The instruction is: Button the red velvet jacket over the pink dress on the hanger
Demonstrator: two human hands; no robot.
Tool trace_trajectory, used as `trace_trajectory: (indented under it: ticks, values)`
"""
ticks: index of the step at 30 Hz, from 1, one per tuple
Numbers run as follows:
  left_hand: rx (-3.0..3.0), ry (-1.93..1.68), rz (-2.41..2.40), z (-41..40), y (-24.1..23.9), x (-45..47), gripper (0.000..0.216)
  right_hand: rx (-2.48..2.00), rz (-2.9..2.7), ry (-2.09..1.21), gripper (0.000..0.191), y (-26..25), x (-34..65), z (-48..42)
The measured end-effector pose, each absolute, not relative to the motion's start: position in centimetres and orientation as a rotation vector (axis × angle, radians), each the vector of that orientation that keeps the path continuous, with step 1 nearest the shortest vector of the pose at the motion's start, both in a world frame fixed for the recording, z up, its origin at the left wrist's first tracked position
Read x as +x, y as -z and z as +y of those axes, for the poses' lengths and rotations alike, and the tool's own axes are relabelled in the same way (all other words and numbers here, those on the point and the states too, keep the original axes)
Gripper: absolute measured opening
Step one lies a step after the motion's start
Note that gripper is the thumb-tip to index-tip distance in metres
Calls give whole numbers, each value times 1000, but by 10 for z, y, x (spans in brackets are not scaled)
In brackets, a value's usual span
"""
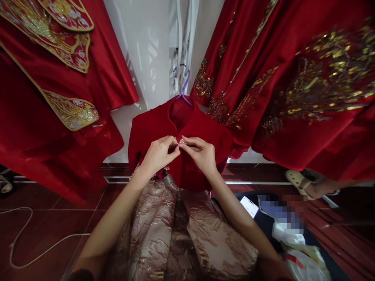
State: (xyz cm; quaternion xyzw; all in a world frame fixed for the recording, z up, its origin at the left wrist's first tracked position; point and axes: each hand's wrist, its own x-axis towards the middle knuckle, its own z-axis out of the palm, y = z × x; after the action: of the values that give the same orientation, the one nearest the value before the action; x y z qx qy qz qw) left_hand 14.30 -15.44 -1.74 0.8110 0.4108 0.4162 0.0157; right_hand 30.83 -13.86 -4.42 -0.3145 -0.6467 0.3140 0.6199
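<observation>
A red jacket [202,121] hangs in front of me on a purple hanger [184,91]. Its collar is open in a V, and both my hands meet at the front opening just below. My left hand [159,155] is closed, thumb and fingers pinching the jacket's front edge. From the other side, my right hand [202,153] pinches a small sparkly button [182,141] at that same edge. The fingertips nearly touch and partly hide the fastening. Another shiny ornament [166,169] shows lower down, beside my left wrist.
Red embroidered gowns [105,70] hang at left, and sequinned red ones [293,97] at right. Brocade fabric [158,226] covers my lap. A phone [249,207] and plastic bags [304,265] lie on a dark surface. A cable [20,234] crosses the floor. A person's clog-shod foot [301,183] is at right.
</observation>
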Motion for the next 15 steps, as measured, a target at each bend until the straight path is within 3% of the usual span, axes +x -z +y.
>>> trace_trajectory:
  ticks: [15]
  values:
    - [2533,-1293,1200,-140,29,142,3,-762,-1549,-750,35,50,311,-132]
